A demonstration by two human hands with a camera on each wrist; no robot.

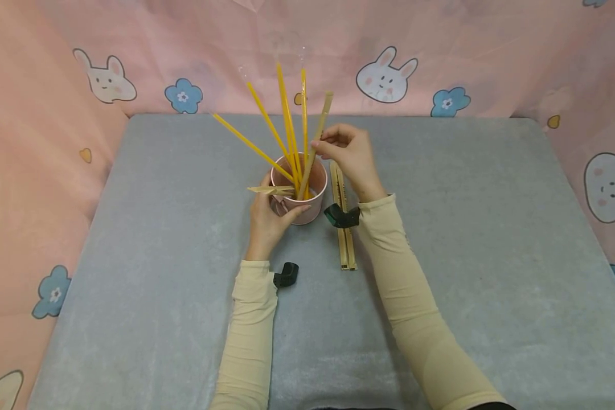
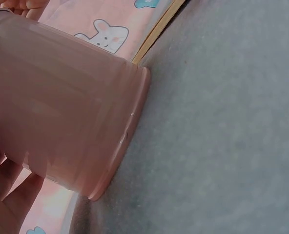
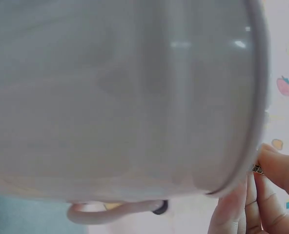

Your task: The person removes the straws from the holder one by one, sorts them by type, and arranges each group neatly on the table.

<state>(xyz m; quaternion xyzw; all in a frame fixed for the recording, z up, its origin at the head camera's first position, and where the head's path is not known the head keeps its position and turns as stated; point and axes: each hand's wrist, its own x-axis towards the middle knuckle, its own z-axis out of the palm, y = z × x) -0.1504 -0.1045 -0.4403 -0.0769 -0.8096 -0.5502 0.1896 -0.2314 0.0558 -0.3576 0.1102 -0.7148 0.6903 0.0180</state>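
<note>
My left hand grips a pink cup from its left side, thumb along the near wall and fingers reaching behind. Several yellow straws in clear wrappers fan up out of the cup. With thumb and index finger, my right hand pinches a slim brown paper-wrapped stick, whose lower end is inside the cup. Another brown paper piece juts left over the rim above my left hand. In the right wrist view the cup wall covers most of the picture, with its handle below.
Two long brown paper-wrapped sticks lie side by side on the grey table right of the cup, partly under my right wrist. Black wrist cameras stick out from both sleeves. A pink printed curtain hangs behind the table.
</note>
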